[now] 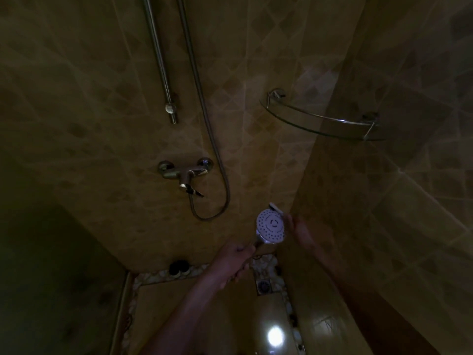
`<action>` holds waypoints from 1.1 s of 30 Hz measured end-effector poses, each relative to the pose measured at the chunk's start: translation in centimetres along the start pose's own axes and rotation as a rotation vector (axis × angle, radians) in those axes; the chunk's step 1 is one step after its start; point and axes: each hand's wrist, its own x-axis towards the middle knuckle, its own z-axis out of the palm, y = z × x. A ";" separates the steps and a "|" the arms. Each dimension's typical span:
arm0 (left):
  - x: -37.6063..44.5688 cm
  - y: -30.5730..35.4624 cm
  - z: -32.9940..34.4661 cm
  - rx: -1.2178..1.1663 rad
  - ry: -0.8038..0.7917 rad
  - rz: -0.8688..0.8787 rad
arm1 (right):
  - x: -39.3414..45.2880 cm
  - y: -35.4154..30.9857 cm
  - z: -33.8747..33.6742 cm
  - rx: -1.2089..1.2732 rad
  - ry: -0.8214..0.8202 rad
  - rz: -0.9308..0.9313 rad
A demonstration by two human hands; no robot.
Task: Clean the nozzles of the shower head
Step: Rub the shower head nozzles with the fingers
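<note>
Low in the dim shower corner, left hand (236,254) grips the handle of the shower head (270,227), nozzle face toward camera. Right hand (299,230) holds a small white tool, likely a brush (276,208), at its top rim; finger pose unclear. Scrubbing step; next needs strokes across nozzles.

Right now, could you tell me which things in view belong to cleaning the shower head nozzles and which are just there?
Part of the job:
shower head, face up
left hand, gripping its handle
right hand, holding a small brush at its rim
hose

Just there:
mixer tap
glass corner shelf
floor drain
riser rail
</note>
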 end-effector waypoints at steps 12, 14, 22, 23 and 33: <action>-0.7 -0.3 -1.1 0.004 0.045 -0.004 | -0.7 0.2 0.3 -0.193 0.052 -0.017; -0.9 -0.3 -1.1 0.000 0.056 -0.021 | -2.1 0.6 1.2 -0.562 -0.010 -0.143; -1.2 0.0 -0.6 0.012 0.048 -0.010 | -0.2 0.8 0.4 0.033 0.131 0.046; -1.2 0.1 -0.5 0.014 0.050 -0.006 | -0.5 0.8 0.5 0.001 0.140 0.010; -1.1 -0.4 -1.1 0.020 0.051 -0.017 | -0.8 0.3 0.1 -0.198 0.040 -0.029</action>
